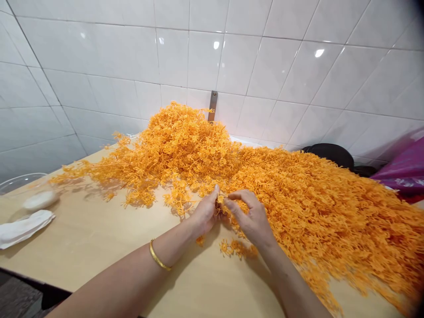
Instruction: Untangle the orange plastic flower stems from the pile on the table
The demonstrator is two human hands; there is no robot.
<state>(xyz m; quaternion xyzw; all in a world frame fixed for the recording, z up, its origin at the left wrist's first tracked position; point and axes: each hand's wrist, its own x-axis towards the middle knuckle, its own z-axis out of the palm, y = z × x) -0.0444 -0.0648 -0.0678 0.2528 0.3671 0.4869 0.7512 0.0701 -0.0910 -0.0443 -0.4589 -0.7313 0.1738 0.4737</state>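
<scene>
A big heap of orange plastic sprigs (298, 194) covers the back and right of a pale wooden table (99, 238). At its near edge my left hand (205, 214) and my right hand (250, 218) meet, fingers pinched together on one small orange sprig piece (220, 199). My left wrist wears a gold bangle (158, 258). A few loose orange bits (236, 248) lie on the table just below my hands.
A clear glass bowl (24, 192) with something white in it stands at the far left, a folded white cloth (23, 227) beside it. Dark round objects (331, 154) and a purple bag (404, 170) sit at the back right. White tiled walls enclose the corner.
</scene>
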